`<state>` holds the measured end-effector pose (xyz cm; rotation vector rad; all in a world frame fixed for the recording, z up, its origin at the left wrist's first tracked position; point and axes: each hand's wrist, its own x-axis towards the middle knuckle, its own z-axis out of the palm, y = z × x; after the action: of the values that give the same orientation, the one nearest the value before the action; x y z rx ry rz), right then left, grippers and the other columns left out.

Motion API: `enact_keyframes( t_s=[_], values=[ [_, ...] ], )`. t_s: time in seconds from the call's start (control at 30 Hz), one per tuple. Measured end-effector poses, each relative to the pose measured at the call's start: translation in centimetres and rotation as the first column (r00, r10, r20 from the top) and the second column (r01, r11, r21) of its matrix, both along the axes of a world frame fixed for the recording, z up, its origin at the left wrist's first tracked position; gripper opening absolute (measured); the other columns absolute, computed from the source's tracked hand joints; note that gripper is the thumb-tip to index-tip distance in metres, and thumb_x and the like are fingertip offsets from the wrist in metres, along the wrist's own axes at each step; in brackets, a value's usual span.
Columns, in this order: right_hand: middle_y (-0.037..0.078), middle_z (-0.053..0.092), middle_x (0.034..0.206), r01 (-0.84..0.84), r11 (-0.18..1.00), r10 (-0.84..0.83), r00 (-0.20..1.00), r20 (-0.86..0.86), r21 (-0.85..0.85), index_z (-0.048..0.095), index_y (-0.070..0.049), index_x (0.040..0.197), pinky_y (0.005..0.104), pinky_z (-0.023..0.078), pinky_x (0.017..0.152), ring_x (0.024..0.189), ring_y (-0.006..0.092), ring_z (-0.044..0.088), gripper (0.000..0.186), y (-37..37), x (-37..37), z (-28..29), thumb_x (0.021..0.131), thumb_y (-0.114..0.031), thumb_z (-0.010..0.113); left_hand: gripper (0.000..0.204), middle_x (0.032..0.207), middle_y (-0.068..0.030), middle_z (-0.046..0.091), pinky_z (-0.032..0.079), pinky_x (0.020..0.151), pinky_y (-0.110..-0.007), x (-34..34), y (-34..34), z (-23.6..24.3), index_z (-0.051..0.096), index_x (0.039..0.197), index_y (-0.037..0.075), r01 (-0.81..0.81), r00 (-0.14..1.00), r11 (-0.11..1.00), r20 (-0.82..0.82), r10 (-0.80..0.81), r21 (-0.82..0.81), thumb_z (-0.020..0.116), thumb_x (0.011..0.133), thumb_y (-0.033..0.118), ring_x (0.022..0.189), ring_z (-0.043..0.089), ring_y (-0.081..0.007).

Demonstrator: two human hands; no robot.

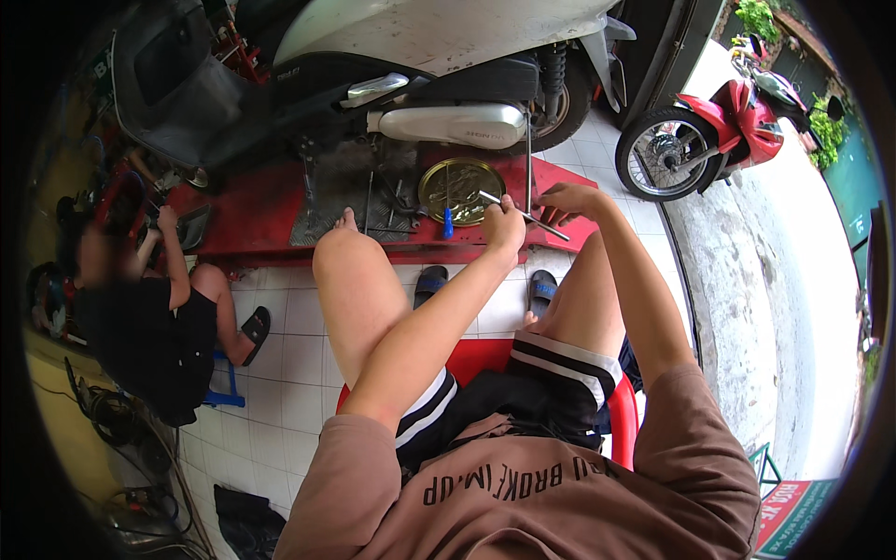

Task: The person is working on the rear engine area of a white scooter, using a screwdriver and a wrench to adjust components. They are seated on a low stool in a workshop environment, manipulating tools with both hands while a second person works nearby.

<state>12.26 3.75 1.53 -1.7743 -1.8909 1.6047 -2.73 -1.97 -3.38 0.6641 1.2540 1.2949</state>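
My left hand (504,227) is closed around the crossbar of a T-handle wrench (550,230). Its long stem runs up from the crossbar to the end of the silver engine cover (457,125) on a scooter (420,56); the far tip is too small to make out. Just right of the stem, my right hand (566,202) hovers with bent fingers apart, holding nothing I can see. Left of my left hand, a round gold-coloured tray (431,198) holds small parts, and a blue-handled screwdriver (448,222) lies across it.
The scooter stands over a red lift platform (261,219). More tools lie on a dark mat (327,205). At the left, another person (149,327) crouches on a blue stool (224,387). A red motorbike (719,140) is parked at the right. I sit on a red chair (623,425).
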Motion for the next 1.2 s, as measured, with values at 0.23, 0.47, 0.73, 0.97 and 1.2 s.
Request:
enact_keyframes(
  t_s=[0.23,0.47,0.73,0.97,1.2],
  values=[
    [-0.003,0.05,0.068,-0.253,0.927,0.308,0.935,-0.176,0.278,0.06,-0.001,0.083,0.0289,0.038,0.06,0.064,0.0109,0.042,0.039,-2.9,3.0,-4.3,0.099,-0.033,0.044,0.038,0.084,-0.0113,0.053,0.062,0.06,-0.033,0.0,-0.9,2.6,0.049,0.085,-0.007,0.006,1.0,0.999,-0.014,-0.006,0.031,0.037,0.101,0.027,0.07,0.062,-0.0201],
    [0.014,0.064,0.067,-0.404,0.666,0.295,0.915,0.276,0.627,0.067,-0.002,0.073,0.038,0.047,0.063,0.063,0.027,0.06,0.024,-3.2,1.6,0.3,0.087,-0.019,0.056,0.036,0.095,-0.0163,0.053,0.063,0.068,-0.033,-0.5,-0.3,1.6,0.039,0.102,-0.009,-0.015,0.93,0.992,0.363,0.059,-0.124,0.031,0.101,0.026,0.078,0.066,-0.0294],
    [0.009,0.067,0.069,-0.549,0.623,0.118,0.77,0.627,0.557,0.072,-0.007,0.077,0.0384,0.05,0.067,0.065,0.0275,0.064,0.019,-3.9,-1.6,7.9,0.08,-0.024,0.063,0.053,0.123,-0.0171,0.05,0.056,0.075,-0.047,-1.7,-0.6,0.1,0.036,0.128,0.006,0.217,0.976,0.883,0.084,-0.2,-0.415,0.041,0.095,0.048,0.1,0.056,-0.0336],
    [0.008,0.066,0.064,-0.635,0.589,0.223,0.722,0.655,0.5,0.072,-0.009,0.069,0.0366,0.048,0.059,0.061,0.0243,0.063,0.027,-1.8,-1.8,10.1,0.08,-0.031,0.061,0.036,0.094,-0.0232,0.06,0.05,0.075,-0.043,-2.9,-2.3,-1.0,0.054,0.103,-0.005,0.4,0.443,0.876,-0.893,0.074,0.271,0.05,0.093,0.029,0.087,0.06,-0.0363],
    [0.004,0.061,0.068,-0.209,0.833,0.2,0.977,0.074,0.513,0.067,-0.004,0.096,0.0311,0.045,0.056,0.06,0.0153,0.057,0.04,-0.8,2.0,10.4,0.091,-0.041,0.054,0.02,0.074,-0.0236,0.065,0.053,0.065,-0.047,-2.1,-2.6,1.4,0.062,0.083,-0.002,0.564,0.203,0.796,-0.971,0.124,0.219,0.051,0.089,0.014,0.073,0.066,-0.0387]
  ],
)
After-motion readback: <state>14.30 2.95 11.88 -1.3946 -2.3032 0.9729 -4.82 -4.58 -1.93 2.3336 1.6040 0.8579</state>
